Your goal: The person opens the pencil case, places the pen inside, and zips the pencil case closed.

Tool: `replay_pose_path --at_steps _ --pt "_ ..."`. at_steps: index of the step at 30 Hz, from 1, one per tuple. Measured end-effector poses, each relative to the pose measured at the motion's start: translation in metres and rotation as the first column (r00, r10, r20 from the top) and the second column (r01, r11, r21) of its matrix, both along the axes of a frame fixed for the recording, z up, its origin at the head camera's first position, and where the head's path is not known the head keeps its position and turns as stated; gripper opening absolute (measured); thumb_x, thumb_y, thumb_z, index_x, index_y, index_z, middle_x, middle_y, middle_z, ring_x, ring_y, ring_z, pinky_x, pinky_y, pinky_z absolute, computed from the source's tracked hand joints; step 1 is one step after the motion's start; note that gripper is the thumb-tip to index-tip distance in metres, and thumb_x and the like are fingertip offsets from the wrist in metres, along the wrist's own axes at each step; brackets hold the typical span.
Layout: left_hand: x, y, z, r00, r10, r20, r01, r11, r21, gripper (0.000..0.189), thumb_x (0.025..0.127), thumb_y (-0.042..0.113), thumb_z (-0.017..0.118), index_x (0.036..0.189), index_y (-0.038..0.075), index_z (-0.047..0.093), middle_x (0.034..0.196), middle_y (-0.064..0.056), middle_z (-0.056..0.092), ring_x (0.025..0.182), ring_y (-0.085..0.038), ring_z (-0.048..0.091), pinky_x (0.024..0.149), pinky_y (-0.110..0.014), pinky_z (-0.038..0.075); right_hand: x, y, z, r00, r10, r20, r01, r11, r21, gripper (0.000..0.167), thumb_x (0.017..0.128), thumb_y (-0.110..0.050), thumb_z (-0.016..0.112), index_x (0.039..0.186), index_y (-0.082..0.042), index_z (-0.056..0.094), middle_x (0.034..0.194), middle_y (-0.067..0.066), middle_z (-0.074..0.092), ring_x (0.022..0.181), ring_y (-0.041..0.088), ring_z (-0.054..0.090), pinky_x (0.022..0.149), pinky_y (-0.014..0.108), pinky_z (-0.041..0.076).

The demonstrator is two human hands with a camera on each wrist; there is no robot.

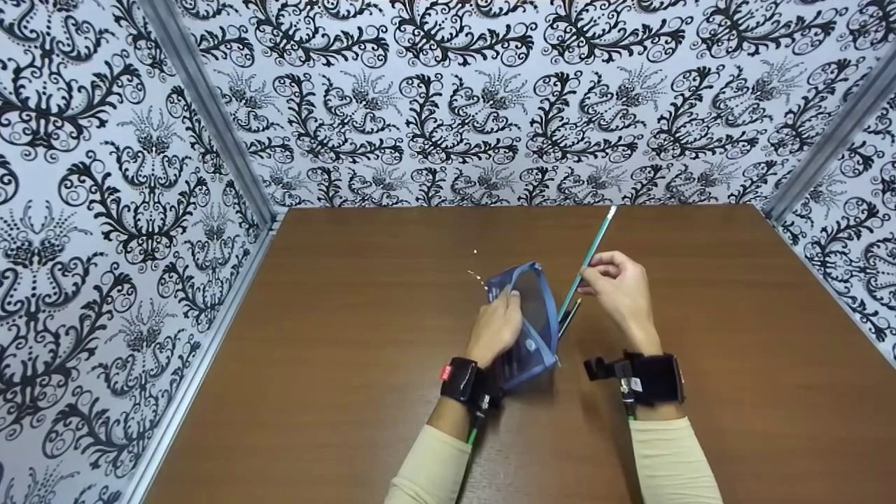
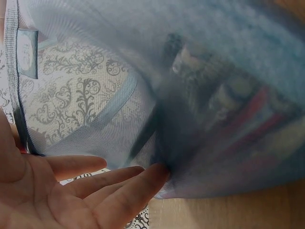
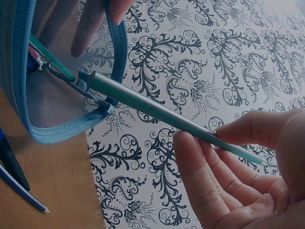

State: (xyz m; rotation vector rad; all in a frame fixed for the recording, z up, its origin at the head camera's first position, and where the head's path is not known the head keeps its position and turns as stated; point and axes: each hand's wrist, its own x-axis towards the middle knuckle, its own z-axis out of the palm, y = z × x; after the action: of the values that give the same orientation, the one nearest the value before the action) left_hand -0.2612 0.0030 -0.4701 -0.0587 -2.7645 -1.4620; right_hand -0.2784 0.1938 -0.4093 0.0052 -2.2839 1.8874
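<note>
My left hand [image 1: 495, 327] grips a blue mesh zip pouch [image 1: 521, 365], thumb on the near side, fingers along the mesh. The pouch is tilted, its zipped mouth gaping toward the right. My right hand [image 1: 623, 290] pinches a long green pencil [image 1: 595, 243] between thumb and fingers. In the right wrist view one end of the pencil is at the pouch's mouth. Another green pencil [image 3: 53, 58] lies inside the pouch with other slim items. Through the mesh in the left wrist view, red and pale shapes show blurred.
On the brown wooden table [image 1: 336, 336], a dark pen [image 3: 10, 160] and a blue-striped pencil [image 3: 24, 190] lie beside the pouch. Small bright specks [image 1: 476, 274] show beyond the pouch. Patterned panels [image 1: 462, 105] stand at the back and sides.
</note>
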Motion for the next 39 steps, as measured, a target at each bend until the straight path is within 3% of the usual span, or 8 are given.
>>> replay_pose_path --at_steps 25,33,39 --pt "-0.002 0.0 -0.002 1.0 0.008 -0.008 -0.008 1.0 -0.017 0.052 0.106 0.034 0.028 0.149 0.01 0.046 0.143 -0.016 0.054 0.131 -0.039 0.051 0.111 -0.048 0.039 0.0 -0.008 -0.007 0.999 0.037 -0.023 -0.036 0.999 0.022 0.015 0.088 0.004 0.062 0.1 0.011 0.057 0.075 0.002 0.068 0.057 0.007 0.068 0.061 0.025 0.059" --pt "-0.002 0.0 -0.002 1.0 0.014 0.01 -0.014 1.0 -0.003 0.054 0.106 0.036 0.027 0.15 0.009 0.045 0.146 -0.014 0.051 0.133 -0.039 0.049 0.112 -0.048 0.037 0.001 -0.01 -0.007 0.995 0.094 0.027 -0.096 0.993 0.069 0.022 0.09 0.001 0.063 0.106 0.015 0.056 0.082 0.013 0.072 0.06 0.01 0.07 0.065 0.028 0.06" --pt "-0.003 0.001 -0.003 1.0 0.026 0.009 -0.026 1.0 0.0 0.053 0.106 0.035 0.028 0.149 0.009 0.046 0.147 -0.012 0.051 0.134 -0.036 0.048 0.113 -0.048 0.036 0.001 -0.012 -0.011 0.992 0.12 0.037 -0.123 0.986 0.11 0.018 0.089 0.002 0.061 0.103 0.014 0.057 0.09 0.026 0.071 0.061 0.012 0.071 0.064 0.027 0.06"
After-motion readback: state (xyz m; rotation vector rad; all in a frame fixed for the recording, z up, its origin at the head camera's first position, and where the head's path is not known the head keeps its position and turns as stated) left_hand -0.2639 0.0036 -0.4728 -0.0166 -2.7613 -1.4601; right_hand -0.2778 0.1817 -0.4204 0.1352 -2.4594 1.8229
